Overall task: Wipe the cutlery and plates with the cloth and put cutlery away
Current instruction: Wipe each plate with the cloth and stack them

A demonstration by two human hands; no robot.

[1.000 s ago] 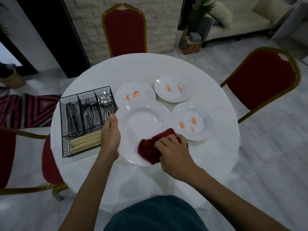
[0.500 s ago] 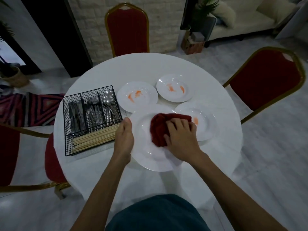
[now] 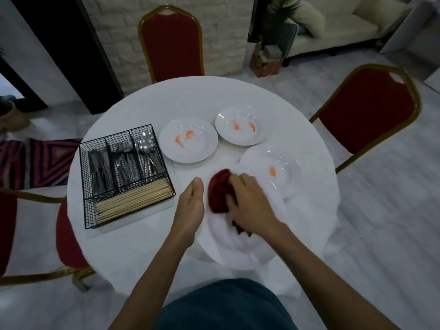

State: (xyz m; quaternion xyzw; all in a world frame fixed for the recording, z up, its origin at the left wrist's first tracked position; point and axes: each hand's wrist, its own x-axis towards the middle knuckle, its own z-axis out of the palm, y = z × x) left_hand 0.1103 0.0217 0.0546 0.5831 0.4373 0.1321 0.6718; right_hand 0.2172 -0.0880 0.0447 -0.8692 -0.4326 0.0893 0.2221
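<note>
Head view: a round white worktop (image 3: 190,96) fills the middle. The big plate (image 3: 223,239) sits toward 5 o'clock, with its near rim close to the worktop's edge. The right hand (image 3: 250,206) is on it, fingers curled round a bunched red cloth (image 3: 220,194) and pressing it to the plate's far half. This hand and cloth are smeared by motion blur. The left hand (image 3: 191,206) holds the big plate's rim at the plate's own 9 o'clock, thumb on top. Its fingers are probably under the rim, though they are hidden.

Three small plates carry orange smears. One (image 3: 202,148) lies just past centre toward 12 o'clock. A second (image 3: 238,136) lies toward 1 o'clock, a narrow gap away. The third (image 3: 285,167) lies toward 3 o'clock, and the big plate overlaps its near rim.

A black wire basket (image 3: 89,210) stands at 9 o'clock, its left wall just beside the worktop's edge. Its three far slots hold knives (image 3: 100,172), forks (image 3: 126,163) and spoons (image 3: 146,146), and chopsticks (image 3: 133,198) lie across the near slot. A strip of white worktop separates the basket's right corner from the left hand.

Red chairs with gold frames stand around the worktop. One (image 3: 171,44) is at 12 o'clock, one (image 3: 366,108) at 2 o'clock and one (image 3: 69,236) is tucked in at 8 o'clock.
</note>
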